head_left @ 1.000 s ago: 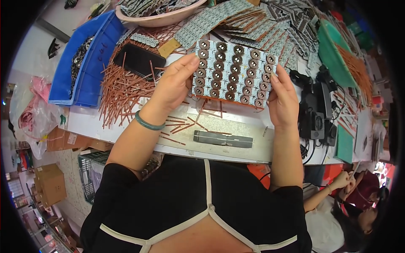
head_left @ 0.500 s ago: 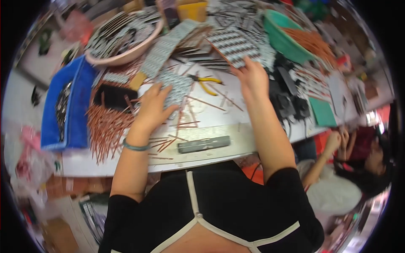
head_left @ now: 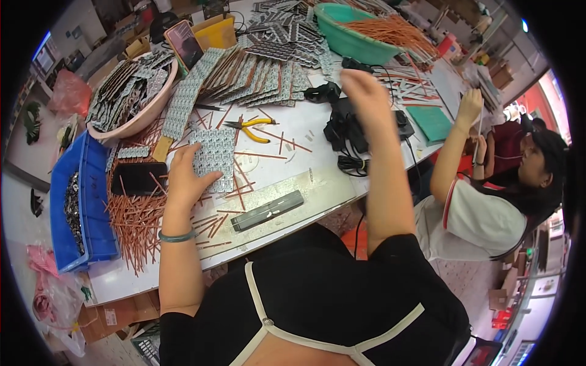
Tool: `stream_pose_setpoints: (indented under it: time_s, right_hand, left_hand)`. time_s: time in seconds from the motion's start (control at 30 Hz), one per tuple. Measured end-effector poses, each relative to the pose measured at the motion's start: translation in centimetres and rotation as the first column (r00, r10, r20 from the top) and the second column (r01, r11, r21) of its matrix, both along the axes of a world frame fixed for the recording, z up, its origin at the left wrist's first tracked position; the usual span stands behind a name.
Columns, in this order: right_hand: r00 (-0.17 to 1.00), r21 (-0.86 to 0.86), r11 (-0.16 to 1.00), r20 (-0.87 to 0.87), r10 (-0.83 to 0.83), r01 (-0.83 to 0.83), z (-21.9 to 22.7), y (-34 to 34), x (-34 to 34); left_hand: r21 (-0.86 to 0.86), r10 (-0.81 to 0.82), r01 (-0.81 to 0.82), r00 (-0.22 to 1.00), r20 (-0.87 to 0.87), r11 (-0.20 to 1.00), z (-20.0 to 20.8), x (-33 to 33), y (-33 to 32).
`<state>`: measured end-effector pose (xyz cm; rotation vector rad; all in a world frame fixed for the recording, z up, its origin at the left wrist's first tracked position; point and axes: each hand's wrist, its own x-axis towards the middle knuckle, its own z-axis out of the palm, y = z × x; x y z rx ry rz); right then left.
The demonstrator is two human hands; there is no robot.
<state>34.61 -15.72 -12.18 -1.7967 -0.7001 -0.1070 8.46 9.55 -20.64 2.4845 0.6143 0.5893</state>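
Note:
My left hand (head_left: 183,180) rests at the left edge of a grey, patterned circuit board panel (head_left: 215,152) lying flat on the table, thumb spread from the fingers. My right hand (head_left: 371,107) is raised over black power adapters (head_left: 349,131); it is a little blurred, its fingers stretched out, and nothing shows in it. Beyond the flat panel, a fanned stack of similar panels (head_left: 259,76) leans back. Yellow-handled pliers (head_left: 255,127) lie open just right of the flat panel. Thin copper-coloured strips (head_left: 135,229) are heaped left of my left hand, some scattered around the panel.
A blue bin (head_left: 101,222), a dark phone (head_left: 139,179) and a pink tub (head_left: 137,125) of boards stand at left. Behind are a propped phone (head_left: 183,44) and a green basin (head_left: 342,38). A grey bar (head_left: 267,211) lies near the front edge. Another person (head_left: 482,213) sits at right.
My right hand has let go of a panel at the stack and moved right, over the adapters. My left hand stays at the flat panel. The view has turned to the right.

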Motion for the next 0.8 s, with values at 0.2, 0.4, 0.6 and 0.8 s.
stream_pose_setpoints:
  time_s: [0.2,0.4,0.6,0.8]
  right_hand:
    - [0.867,-0.453,0.751,0.117,-0.484,0.48,-8.0,-14.9,16.3]
    - [0.944,-0.431,0.871,-0.113,-0.31,0.235,-9.5,-10.9,17.2]
    - [0.979,-0.41,0.91,-0.145,-0.14,0.069,-9.5,-4.7,17.5]
    - [0.9,-0.173,0.946,-0.301,-0.315,0.273,-8.7,-2.9,20.2]
  left_hand:
    - [0.033,-0.06,0.06,0.998,-0.003,0.998,0.0,0.7,-0.3]
    - [0.002,-0.068,0.068,0.998,0.008,0.998,-1.0,0.2,0.2]
    - [0.021,-0.082,0.082,0.997,0.007,0.996,-0.8,0.6,0.0]
    - [0.019,-0.081,0.081,0.997,-0.003,0.997,-0.6,0.7,0.1]
